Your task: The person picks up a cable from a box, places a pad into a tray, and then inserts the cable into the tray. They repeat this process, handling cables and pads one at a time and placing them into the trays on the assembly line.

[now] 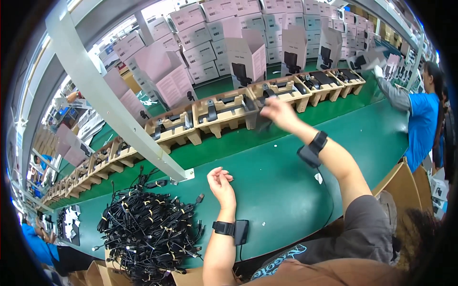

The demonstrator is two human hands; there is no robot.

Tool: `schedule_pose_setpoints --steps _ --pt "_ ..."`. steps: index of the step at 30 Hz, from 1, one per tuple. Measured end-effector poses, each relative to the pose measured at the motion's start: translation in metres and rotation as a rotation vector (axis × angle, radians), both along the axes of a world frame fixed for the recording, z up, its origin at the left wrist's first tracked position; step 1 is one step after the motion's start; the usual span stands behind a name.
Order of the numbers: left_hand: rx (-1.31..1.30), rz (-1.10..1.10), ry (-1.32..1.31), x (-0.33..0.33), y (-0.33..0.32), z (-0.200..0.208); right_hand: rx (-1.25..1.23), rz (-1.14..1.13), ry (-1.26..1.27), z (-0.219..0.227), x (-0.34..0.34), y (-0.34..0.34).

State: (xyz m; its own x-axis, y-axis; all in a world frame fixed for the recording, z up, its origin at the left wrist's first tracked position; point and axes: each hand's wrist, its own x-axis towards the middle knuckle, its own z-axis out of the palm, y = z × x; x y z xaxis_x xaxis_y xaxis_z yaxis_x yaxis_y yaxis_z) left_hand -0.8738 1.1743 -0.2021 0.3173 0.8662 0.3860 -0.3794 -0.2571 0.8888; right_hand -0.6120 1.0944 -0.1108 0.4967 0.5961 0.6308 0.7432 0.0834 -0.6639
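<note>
My right hand (279,113) is raised over the front edge of a row of moulded cardboard trays, its fingers pinched together and blurred by motion. A dark, smeared thing (262,123) hangs at those fingertips; its kind cannot be made out. Below them is a tray (218,122) with black parts in its hollows, and another such tray (305,104) sits to the right. Over the green table my left hand (221,185) is held with loosely curled fingers, nothing in them. To its left lies a large heap of bundled black cables (148,229).
Opened printed boxes (245,59) stand behind the trays, backed by stacked cartons (198,55). A grey metal post (114,100) slants down to the table at left. A person in blue (422,109) works at the far right. Cardboard boxes (398,186) stand beside my right arm.
</note>
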Motion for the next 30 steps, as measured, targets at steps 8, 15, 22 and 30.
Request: schedule_pose_setpoints --steps 8,15,22,30 --pt "-0.033 -0.043 0.028 0.002 0.004 0.0 0.269 -0.359 0.164 0.037 0.137 -0.024" --pt "-0.043 -0.047 0.022 0.005 0.01 -0.002 -0.083 -0.541 0.004 0.034 0.208 -0.016" --pt "-0.138 -0.02 0.035 -0.002 0.017 0.003 -0.337 -0.511 -0.126 0.002 0.202 0.003" --pt "-0.145 -0.036 0.013 -0.002 0.011 0.003 -0.573 -0.85 -0.481 -0.009 0.191 0.006"
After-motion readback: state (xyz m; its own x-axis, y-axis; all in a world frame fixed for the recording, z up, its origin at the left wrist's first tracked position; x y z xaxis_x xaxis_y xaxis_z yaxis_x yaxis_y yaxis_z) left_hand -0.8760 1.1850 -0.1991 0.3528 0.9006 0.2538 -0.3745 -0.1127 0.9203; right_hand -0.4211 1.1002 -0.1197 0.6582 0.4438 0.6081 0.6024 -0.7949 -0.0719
